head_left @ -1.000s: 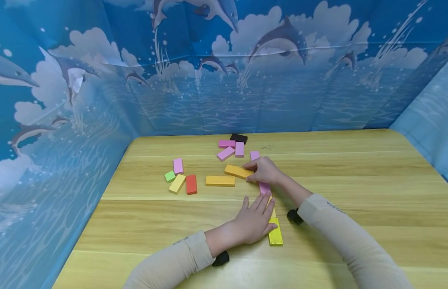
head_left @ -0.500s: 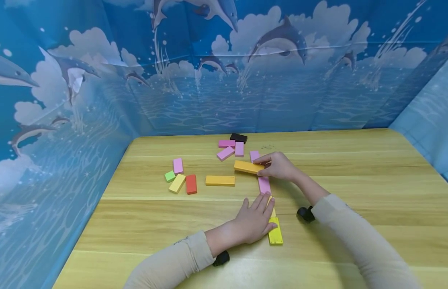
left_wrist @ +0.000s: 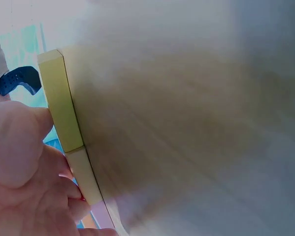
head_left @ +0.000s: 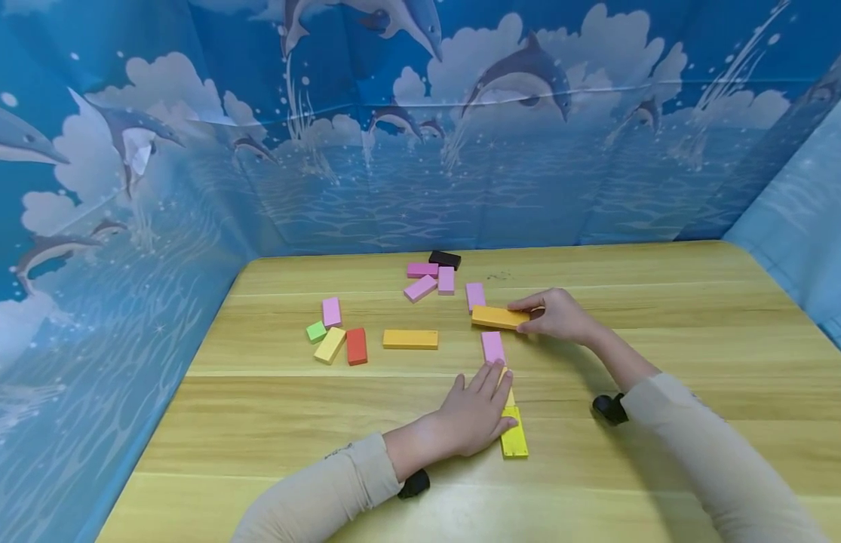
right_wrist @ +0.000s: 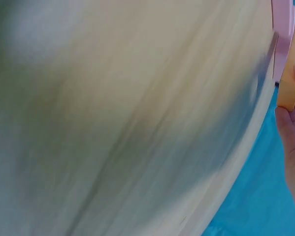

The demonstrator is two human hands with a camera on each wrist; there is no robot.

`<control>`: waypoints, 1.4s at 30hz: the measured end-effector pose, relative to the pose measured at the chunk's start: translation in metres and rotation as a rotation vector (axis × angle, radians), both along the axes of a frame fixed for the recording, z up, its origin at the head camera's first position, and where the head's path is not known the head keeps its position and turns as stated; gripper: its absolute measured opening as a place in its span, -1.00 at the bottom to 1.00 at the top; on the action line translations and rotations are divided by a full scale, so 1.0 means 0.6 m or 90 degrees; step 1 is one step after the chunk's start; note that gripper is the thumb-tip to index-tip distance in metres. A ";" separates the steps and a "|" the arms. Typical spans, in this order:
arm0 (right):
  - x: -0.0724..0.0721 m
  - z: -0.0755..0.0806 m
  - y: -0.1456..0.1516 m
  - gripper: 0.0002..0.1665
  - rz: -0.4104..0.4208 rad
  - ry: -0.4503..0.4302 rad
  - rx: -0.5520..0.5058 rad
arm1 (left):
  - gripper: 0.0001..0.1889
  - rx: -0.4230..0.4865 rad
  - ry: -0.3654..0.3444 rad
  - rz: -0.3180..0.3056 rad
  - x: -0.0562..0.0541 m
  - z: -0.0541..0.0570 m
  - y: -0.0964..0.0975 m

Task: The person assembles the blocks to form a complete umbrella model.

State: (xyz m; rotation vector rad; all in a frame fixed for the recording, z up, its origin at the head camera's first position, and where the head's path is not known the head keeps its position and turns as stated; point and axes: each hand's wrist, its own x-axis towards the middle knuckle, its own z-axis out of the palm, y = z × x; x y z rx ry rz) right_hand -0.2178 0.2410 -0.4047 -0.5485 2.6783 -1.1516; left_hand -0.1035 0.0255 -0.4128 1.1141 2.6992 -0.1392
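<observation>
My right hand (head_left: pixel 559 317) pinches an orange block (head_left: pixel 495 317) by its right end, thumb on the near side and fingers on the far side. The block lies across the gap between two pink blocks, a far one (head_left: pixel 474 296) and a near one (head_left: pixel 492 347). In the right wrist view the orange block (right_wrist: pixel 290 73) overlaps pink. My left hand (head_left: pixel 464 422) rests with straight fingers over a row that runs toward me: the near pink block, a pale yellow block (left_wrist: pixel 84 177) and a bright yellow block (head_left: pixel 514 445). Its fingers partly cover the pale yellow one.
Left of the right hand lies a second orange block (head_left: pixel 410 339). Farther left sit a red block (head_left: pixel 357 347), a pale yellow one (head_left: pixel 330 345), a green one (head_left: pixel 316 332) and a pink one (head_left: pixel 332 311). A black block (head_left: pixel 445 260) and several pink ones lie near the back edge.
My right hand has carried the orange block rightward, from beside the second orange block to between the pink blocks. The left hand has stayed in place.
</observation>
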 end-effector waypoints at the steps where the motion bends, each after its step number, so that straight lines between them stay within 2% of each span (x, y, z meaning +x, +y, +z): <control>1: 0.001 -0.001 0.006 -0.53 -0.003 -0.002 0.004 | -0.32 0.000 0.000 0.000 0.000 0.000 0.000; 13: 0.008 -0.012 0.041 -0.54 0.011 -0.003 0.047 | -0.32 -0.008 0.001 0.004 -0.001 -0.002 0.001; 22: 0.008 -0.010 0.037 -0.56 0.037 0.037 0.077 | -0.32 -0.012 0.003 0.005 -0.002 -0.003 0.002; 28: 0.010 -0.006 0.035 -0.57 0.048 0.037 0.077 | -0.32 -0.008 -0.006 0.008 -0.001 -0.003 0.003; 42: 0.008 -0.013 0.034 -0.57 0.047 0.045 0.088 | -0.31 -0.009 0.005 0.002 -0.002 -0.002 0.002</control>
